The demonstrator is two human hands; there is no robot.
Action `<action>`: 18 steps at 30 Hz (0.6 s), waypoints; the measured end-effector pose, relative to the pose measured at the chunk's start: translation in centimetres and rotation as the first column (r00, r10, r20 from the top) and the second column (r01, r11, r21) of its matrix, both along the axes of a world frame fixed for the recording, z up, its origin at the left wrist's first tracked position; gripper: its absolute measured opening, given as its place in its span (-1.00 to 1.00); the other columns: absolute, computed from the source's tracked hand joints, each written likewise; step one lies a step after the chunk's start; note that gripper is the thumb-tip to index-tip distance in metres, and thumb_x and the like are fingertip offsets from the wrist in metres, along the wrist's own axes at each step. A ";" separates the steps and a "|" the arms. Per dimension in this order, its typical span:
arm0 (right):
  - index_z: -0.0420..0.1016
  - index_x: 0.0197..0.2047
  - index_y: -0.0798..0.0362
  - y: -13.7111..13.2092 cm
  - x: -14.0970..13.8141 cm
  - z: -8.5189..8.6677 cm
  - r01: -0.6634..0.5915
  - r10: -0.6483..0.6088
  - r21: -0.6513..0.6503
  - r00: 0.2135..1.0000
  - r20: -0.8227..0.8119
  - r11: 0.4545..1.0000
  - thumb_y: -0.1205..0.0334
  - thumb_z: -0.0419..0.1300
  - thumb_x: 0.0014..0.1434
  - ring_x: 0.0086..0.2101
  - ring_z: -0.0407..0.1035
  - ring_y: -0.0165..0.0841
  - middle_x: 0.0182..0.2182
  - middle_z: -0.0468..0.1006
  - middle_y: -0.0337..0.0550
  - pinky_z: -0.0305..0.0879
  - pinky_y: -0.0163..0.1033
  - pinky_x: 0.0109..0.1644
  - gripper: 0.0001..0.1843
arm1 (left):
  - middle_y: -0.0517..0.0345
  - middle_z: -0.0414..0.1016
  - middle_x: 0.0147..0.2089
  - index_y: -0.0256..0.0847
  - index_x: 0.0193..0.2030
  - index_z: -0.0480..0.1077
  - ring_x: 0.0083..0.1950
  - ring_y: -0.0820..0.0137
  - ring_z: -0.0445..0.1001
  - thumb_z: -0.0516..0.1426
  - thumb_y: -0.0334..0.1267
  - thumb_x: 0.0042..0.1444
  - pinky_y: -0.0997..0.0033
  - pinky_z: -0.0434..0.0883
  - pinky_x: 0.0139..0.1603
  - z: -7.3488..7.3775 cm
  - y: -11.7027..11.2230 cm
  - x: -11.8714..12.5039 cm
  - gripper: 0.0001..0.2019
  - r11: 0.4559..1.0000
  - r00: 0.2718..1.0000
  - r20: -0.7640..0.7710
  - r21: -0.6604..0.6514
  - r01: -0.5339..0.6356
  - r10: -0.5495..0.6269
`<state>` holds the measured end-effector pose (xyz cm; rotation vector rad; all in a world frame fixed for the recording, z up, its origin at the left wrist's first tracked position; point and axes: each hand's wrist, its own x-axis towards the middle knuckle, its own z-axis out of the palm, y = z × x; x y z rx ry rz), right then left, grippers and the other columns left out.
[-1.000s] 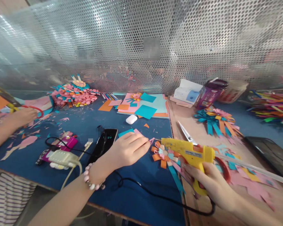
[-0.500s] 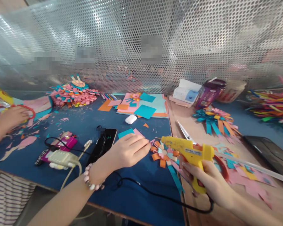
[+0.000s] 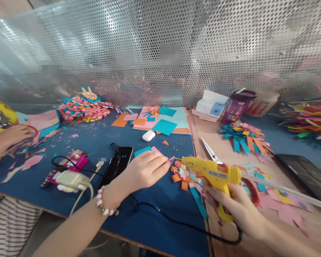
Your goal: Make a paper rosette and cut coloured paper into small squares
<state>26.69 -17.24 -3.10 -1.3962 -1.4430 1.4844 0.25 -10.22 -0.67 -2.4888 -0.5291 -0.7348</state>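
My right hand (image 3: 237, 208) grips a yellow hot glue gun (image 3: 212, 175) by its handle, nozzle pointing left at a small paper flower (image 3: 186, 175) of orange, pink and teal strips. A clear glue stick juts from the gun's back toward the right. My left hand (image 3: 146, 169), fingers pinched together, holds a thin pink paper strip (image 3: 172, 159) right beside the nozzle tip and the flower. The gun's black cord (image 3: 176, 223) runs along the blue table's near edge.
A black phone (image 3: 116, 164), a white plug block (image 3: 69, 178), white earbud case (image 3: 149, 135), scissors (image 3: 211, 151), paper sheets (image 3: 164, 121), finished flowers (image 3: 82, 105), a tissue box (image 3: 212, 103), a purple jar (image 3: 237, 105). Another person's hand (image 3: 9, 135) works at far left. Perforated metal screen behind.
The glue gun's nozzle has shifted slightly left toward the pink strip and flower. My left hand has hardly moved. The other person's hand at left has shifted.
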 end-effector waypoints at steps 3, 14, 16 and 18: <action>0.21 -0.42 0.06 0.0 0.0 0.0 0.008 -0.008 0.031 1.000 0.001 0.999 -0.22 0.07 0.15 -0.56 0.08 -0.50 -0.56 0.18 -0.32 0.09 -0.35 -0.53 -0.53 | 0.06 0.54 -0.15 -0.31 -0.07 0.39 -0.12 0.37 0.46 0.09 -0.48 0.16 0.32 0.45 -0.09 0.0 0.0 0.0 -0.80 1.000 1.000 -0.008 -0.007 -0.028 0.028; 0.23 -0.44 0.05 0.2 -0.2 0.3 0.005 -0.005 -0.002 0.996 -0.091 1.000 -0.14 0.11 0.16 -0.57 0.16 -0.48 -0.56 0.20 -0.31 0.14 -0.34 -0.55 -0.58 | 0.05 0.53 -0.15 -0.33 -0.07 0.39 -0.11 0.37 0.46 0.11 -0.48 0.14 0.32 0.45 -0.09 0.0 -0.1 -0.1 -0.79 1.000 1.000 -0.003 -0.018 0.004 -0.004; 0.24 -0.43 0.05 0.2 -0.1 0.1 0.005 -0.004 0.004 0.996 -0.095 1.000 -0.13 0.11 0.17 -0.56 0.16 -0.48 -0.55 0.19 -0.31 0.14 -0.34 -0.54 -0.60 | 0.05 0.53 -0.15 -0.33 -0.07 0.39 -0.11 0.36 0.46 0.11 -0.48 0.14 0.32 0.46 -0.10 0.0 -0.1 -0.1 -0.79 1.000 1.000 -0.002 -0.015 0.015 -0.015; 0.26 -0.40 0.05 0.3 0.0 -0.2 0.008 -0.007 0.011 0.996 -0.094 1.000 -0.12 0.10 0.18 -0.54 0.17 -0.47 -0.53 0.20 -0.31 0.16 -0.34 -0.53 -0.62 | 0.05 0.53 -0.15 -0.34 -0.07 0.39 -0.11 0.36 0.46 0.11 -0.48 0.14 0.32 0.46 -0.10 0.0 -0.1 -0.1 -0.79 1.000 1.000 -0.006 -0.014 0.019 -0.019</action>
